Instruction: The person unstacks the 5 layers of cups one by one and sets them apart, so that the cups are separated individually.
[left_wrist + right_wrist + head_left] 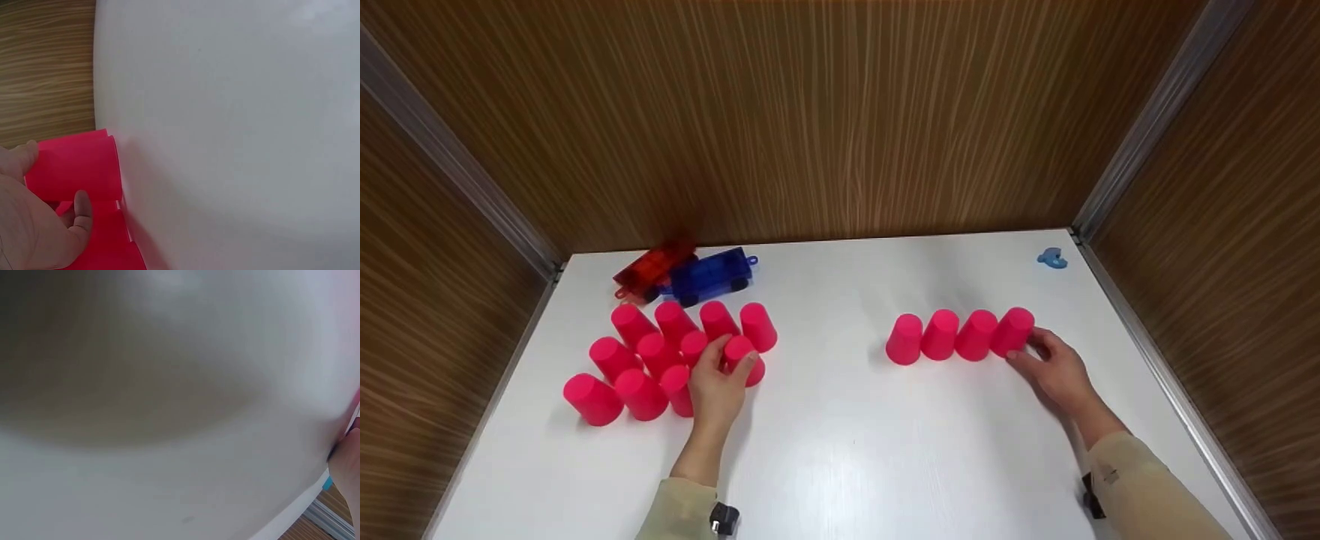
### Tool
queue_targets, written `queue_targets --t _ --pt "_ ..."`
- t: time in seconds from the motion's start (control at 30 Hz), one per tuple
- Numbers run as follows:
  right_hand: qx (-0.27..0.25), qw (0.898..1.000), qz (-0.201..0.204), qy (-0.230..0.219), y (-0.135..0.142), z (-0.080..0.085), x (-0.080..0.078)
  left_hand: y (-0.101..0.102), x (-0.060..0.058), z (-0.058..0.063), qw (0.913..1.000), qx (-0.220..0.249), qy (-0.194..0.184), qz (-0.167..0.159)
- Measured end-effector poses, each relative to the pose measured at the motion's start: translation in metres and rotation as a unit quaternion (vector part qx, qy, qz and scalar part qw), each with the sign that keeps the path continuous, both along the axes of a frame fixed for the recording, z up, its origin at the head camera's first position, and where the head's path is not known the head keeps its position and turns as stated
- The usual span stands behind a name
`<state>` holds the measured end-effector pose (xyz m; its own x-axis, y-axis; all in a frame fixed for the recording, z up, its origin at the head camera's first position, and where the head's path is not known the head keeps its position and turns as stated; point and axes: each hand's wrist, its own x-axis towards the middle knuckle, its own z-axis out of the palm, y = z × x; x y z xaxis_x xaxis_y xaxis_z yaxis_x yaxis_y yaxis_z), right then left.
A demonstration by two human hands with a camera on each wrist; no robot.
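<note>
My left hand (716,394) grips a pink cup (751,371), thumb on its near right side and fingers on the left. That cup stands upside down at the right end of the middle row of a cluster of similar cups. In the left wrist view the held cup (79,166) shows its rim toward the white table. Over on the right, my right hand (1061,379) holds the rightmost pink cup (1014,330) of a short row, thumb at its near side. Several upside-down cups (976,335) stand side by side there. The right wrist view catches only part of that hand (346,467).
A blue transparent toy cart (711,274) and a red one (649,271) lie behind the left cluster (592,399). At the back right corner sits a small blue toy (1052,258). Wood-grain panels (840,120) wall the white table (840,435) at the back and sides.
</note>
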<state>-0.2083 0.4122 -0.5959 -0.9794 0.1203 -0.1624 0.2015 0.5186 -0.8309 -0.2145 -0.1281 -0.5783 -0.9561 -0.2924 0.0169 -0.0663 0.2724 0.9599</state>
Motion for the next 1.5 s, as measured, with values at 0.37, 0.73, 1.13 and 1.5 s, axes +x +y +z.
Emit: queue_targets --t 0.37,0.73,1.13,1.5 --pt "-0.003 1.000 -0.001 -0.001 0.002 -0.002 0.001 0.001 -0.002 0.001 0.9999 -0.011 -0.013 -0.003" --pt "-0.011 1.000 -0.007 -0.005 -0.001 -0.003 0.003 0.006 0.008 0.028 0.9990 -0.044 0.005 0.011" --pt "-0.019 1.000 -0.006 -0.002 0.002 -0.003 0.002 0.078 0.011 0.071 0.9800 -0.066 0.175 -0.067" --pt "-0.030 1.000 -0.007 -0.001 -0.001 -0.003 0.001 0.180 -0.017 0.062 0.9679 -0.039 0.074 -0.237"
